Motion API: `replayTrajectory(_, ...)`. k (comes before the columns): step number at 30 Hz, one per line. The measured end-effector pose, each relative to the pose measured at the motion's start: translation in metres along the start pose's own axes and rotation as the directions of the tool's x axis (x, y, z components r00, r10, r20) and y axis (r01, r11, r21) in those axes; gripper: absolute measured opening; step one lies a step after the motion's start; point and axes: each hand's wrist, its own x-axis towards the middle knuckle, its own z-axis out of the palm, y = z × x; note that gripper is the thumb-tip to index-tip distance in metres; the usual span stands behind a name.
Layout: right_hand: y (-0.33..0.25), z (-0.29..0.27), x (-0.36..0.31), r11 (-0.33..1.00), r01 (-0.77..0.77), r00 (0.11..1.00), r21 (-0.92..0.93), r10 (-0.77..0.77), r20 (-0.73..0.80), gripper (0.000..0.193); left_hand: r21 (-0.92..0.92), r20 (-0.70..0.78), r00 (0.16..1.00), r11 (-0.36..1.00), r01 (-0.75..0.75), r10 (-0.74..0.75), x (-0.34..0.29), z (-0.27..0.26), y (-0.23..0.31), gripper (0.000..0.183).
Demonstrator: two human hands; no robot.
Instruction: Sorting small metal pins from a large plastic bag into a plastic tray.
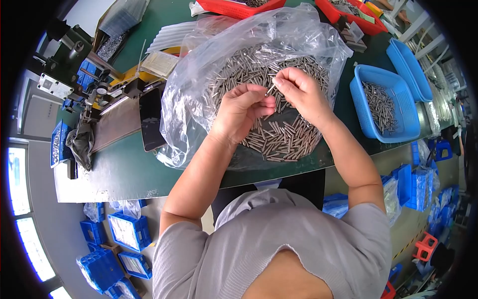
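Note:
A small, slim metal pin (271,90) is held between my two hands, above a heap of similar grey metal pins (284,140). My right hand (304,95) pinches its upper end between thumb and forefinger. At the lower end, the curled fingers of my left hand (242,110) close on it; part of that grip is hidden. The heap lies on a large clear plastic bag (185,107), whose crumpled sides rise around it. Some pins have been spread toward me, apart from the main pile.
A blue basket (356,94) with more pins stands at the right, beside another blue basket (409,70). Red trays (239,9) sit at the back. To the left are a dark phone-like slab (151,119) and a metal measuring stand (97,62) on the green table (144,167).

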Motion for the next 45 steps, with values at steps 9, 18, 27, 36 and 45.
replayTrajectory(9, -0.002, 0.010, -0.005, 0.989, 0.137, 0.990, -0.058, -0.137, 0.015, 0.012, -0.078, 0.004, 1.000, 0.997, -0.026, 0.026, -0.001, -0.001, -0.001, 0.012)
replayTrajectory(18, 0.002, -0.002, -0.001, 0.981, -0.168, 0.978, 0.099, 0.153, 0.142, 0.015, -0.026, -0.012, 0.999, 0.999, -0.039, 0.038, 0.002, 0.004, -0.004, 0.011)
replayTrajectory(27, -0.024, -0.079, -0.009, 0.921, 0.033, 0.890, -0.389, -0.204, -0.408, 0.018, 0.049, -0.109, 0.984, 0.989, -0.139, 0.144, -0.001, -0.001, -0.004, 0.008)
replayTrajectory(36, -0.017, -0.158, -0.051, 0.169, -0.186, 0.908, -0.968, -0.348, -0.235, 0.018, 0.045, -0.101, 0.986, 0.990, -0.133, 0.136, 0.006, 0.007, -0.001, 0.008)
replayTrajectory(45, -0.002, -0.013, -0.015, 0.729, 0.417, 0.880, -0.542, -0.173, 0.443, 0.019, 0.011, -0.161, 0.975, 0.988, -0.154, 0.154, 0.002, -0.003, 0.000, 0.008)
